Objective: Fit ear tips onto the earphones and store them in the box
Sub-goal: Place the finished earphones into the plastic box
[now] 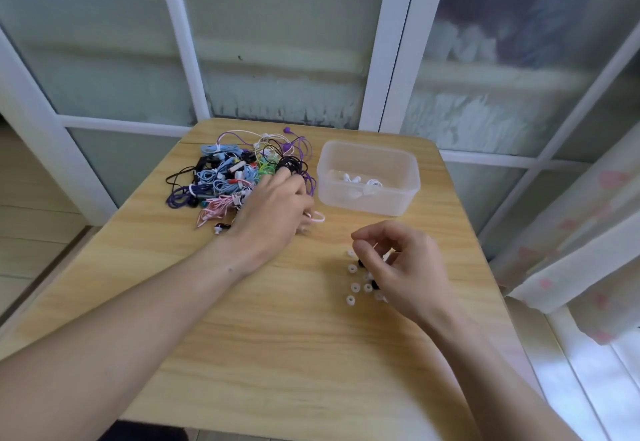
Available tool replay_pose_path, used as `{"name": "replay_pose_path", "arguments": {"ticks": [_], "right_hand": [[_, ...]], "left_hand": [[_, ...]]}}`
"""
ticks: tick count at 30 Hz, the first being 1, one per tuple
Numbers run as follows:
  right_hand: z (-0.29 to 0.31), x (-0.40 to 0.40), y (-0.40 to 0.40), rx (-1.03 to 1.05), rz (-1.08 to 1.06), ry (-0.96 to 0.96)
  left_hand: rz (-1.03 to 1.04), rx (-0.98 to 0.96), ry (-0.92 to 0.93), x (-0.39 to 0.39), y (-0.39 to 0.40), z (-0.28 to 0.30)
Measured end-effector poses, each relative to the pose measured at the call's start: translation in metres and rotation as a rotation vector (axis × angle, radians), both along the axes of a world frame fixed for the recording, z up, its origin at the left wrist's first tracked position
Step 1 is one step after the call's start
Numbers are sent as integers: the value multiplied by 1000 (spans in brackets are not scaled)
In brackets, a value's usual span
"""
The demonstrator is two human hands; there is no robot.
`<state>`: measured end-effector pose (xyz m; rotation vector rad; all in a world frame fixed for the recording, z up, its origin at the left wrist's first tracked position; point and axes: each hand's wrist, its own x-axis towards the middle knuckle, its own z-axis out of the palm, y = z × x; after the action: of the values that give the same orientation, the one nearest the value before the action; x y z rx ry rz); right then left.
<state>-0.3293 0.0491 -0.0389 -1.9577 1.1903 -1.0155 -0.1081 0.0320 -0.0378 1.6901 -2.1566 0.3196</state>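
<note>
A tangled pile of coloured wired earphones (225, 173) lies at the back left of the wooden table (277, 343). My left hand (277, 208) reaches into the pile's right side with curled fingers, and a pink-white cable loop (318, 217) sticks out from under it. To the right stands a translucent plastic box (367, 203) with white earphones (356, 180) inside. Several small white ear tips (352, 269) and a couple of black ones lie in front of the box. My right hand (401, 264) hovers over them, fingers curled, apparently pinching a small white piece.
A loose black earbud (221, 227) lies at the near edge of the pile. Frosted glass panels in white frames (381, 59) stand right behind the table. A white curtain with pink print (571, 250) hangs at the right, close to the table's edge.
</note>
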Motion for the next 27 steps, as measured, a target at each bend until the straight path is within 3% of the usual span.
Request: {"name": "replay_pose_path", "arguments": {"ticks": [3,6,10,16,24,27], "right_hand": [[-1,0,0,-1,-3,-19],[-2,2,2,2,5,-51],[-4,9,7,56,55,-118],[-3,15,17,317,255,-207],[-5,23,30,449,248,-332],[-4,24,30,465,183,-405]], "left_hand": [[2,-86,479,-1,10,18],[33,-131,735,-11,28,32],[20,74,1252,-24,48,26],[-92,172,1789,-33,68,14],[-189,453,2268,-32,85,12],[-143,389,2092,-32,85,5]]}}
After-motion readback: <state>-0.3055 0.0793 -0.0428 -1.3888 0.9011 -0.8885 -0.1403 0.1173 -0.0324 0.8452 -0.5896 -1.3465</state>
